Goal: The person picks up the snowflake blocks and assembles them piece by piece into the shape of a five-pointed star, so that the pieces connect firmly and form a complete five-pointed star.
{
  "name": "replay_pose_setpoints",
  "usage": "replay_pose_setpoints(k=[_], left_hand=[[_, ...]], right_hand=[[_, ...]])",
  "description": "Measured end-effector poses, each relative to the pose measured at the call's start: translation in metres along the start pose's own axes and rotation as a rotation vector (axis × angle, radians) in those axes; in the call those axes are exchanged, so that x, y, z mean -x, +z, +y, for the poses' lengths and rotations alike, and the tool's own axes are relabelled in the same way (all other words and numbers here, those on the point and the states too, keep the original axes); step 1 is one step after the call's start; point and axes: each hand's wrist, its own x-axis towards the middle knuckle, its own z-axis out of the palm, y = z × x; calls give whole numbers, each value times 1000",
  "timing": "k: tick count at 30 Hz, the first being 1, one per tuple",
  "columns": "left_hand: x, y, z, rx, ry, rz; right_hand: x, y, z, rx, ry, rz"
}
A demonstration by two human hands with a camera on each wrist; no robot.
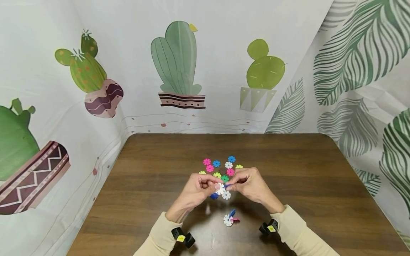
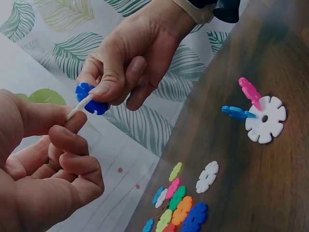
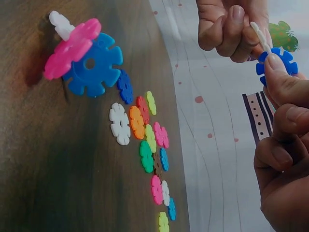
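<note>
White disc (image 2: 78,107) against blue disc (image 2: 84,91)

At 8 o'clock, the left hand (image 2: 38,191) pinches the white disc, seen edge-on. At 11 o'clock, the right hand (image 2: 128,60) pinches the blue disc; whether the two are slotted together cannot be told. On the counter (image 2: 251,188), at 3 o'clock, rests a joined piece (image 2: 273,129): white, with a pink disc (image 2: 248,90) standing at its 11 o'clock and a light-blue disc (image 2: 235,112) at its 9. A loose white disc (image 2: 207,177) lies at 5 o'clock, just beside a cluster including a green disc (image 2: 177,198), an orange disc (image 2: 182,210) and a dark-blue disc (image 2: 194,217). A leaf-printed sheet (image 2: 140,133) backs the hands.
</note>
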Motion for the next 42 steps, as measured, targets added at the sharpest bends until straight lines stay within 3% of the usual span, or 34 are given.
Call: replay_pose_setpoints(k=[20, 26, 29, 36, 42], left_hand=[[0, 4, -3, 14, 57, 36], [1, -5, 6, -20, 6, 80], [-1, -8, 7, -21, -15, 108], [-3, -12, 6, 13, -29, 142], [-3, -13, 6, 45, -39, 155]], right_hand=[[-2, 5, 1, 115, -16, 1], [-5, 11, -1, 54, 59, 39], [-5, 12, 3, 77, 130, 42], [4, 14, 30, 209, 274, -31], [13, 19, 45, 219, 340, -104]])
